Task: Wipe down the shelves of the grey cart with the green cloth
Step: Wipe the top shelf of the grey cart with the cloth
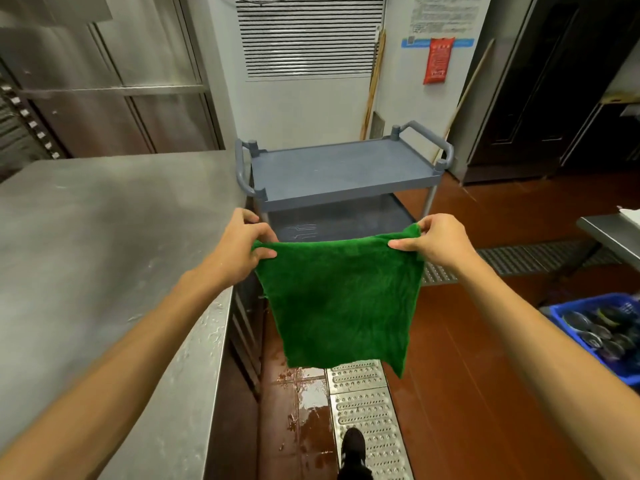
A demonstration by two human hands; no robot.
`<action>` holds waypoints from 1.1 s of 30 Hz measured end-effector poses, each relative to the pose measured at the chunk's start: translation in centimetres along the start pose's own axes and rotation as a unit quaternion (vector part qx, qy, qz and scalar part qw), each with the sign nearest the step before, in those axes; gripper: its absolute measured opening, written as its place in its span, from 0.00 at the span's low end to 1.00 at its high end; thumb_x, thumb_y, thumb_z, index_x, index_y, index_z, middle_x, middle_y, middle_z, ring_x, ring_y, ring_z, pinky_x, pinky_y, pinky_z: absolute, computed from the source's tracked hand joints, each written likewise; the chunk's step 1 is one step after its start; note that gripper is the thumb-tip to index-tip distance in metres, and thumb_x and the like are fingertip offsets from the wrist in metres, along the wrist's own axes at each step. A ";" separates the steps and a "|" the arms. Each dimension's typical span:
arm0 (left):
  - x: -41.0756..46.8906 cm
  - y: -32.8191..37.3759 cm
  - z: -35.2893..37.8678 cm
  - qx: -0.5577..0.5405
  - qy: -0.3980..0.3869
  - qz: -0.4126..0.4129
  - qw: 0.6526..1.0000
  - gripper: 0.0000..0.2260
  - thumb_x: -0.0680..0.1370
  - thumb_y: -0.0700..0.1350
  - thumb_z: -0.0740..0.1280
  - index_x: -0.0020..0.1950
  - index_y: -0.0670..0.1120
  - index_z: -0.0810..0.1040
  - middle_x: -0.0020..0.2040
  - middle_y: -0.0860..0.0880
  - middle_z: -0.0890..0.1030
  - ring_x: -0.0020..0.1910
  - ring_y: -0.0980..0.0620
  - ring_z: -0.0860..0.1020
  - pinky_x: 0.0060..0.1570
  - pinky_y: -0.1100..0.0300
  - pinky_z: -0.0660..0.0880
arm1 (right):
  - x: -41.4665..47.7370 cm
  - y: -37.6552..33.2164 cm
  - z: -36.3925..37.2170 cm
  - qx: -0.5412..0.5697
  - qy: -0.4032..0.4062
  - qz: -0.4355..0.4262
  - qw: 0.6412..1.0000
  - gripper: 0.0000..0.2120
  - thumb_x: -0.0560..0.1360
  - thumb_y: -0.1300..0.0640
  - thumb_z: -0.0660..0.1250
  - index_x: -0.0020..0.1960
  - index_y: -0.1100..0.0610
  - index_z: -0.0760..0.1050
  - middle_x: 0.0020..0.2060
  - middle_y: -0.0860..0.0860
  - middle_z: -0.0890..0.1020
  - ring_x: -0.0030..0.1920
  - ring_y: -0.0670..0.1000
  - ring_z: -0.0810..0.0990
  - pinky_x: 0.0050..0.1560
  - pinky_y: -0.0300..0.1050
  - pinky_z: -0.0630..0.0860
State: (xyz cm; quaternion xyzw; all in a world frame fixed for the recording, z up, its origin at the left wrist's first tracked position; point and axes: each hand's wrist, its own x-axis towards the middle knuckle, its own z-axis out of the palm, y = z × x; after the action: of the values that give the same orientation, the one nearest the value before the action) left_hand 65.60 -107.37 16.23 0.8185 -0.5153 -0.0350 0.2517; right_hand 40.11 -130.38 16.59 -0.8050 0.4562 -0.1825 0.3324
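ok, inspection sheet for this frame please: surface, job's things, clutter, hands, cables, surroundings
Surface: grey cart, top shelf in plain view; lower shelf partly hidden behind the cloth.
Job's things: green cloth hangs spread in the air, short of the cart, touching no shelf.
Clutter: blue crate of dark round items on the right; wet patch on the floor beside a drain grate.
Hands: left hand pinches the cloth's top left corner, right hand the top right.
Cables: nothing seen.
Surroundings: steel counter on the left; wooden poles, red pouch and louvred vent at the back wall.
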 end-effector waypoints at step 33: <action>36.6 -13.3 3.8 0.091 -0.083 0.030 0.992 0.24 0.66 0.74 0.66 0.43 0.55 0.66 0.38 0.52 0.78 0.35 0.51 0.77 0.33 0.51 0.76 | 40.3 -3.0 5.0 -0.183 -0.094 -0.255 0.945 0.10 0.78 0.61 0.66 0.55 0.64 0.82 0.60 0.55 0.77 0.59 0.56 0.76 0.60 0.49 0.73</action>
State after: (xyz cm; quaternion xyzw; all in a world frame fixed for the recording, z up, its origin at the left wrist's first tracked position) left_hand 92.44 -135.77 14.36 0.8162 -0.5602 -0.0482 0.1330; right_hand 65.81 -161.90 14.76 -0.9549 0.2275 -0.0979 0.1636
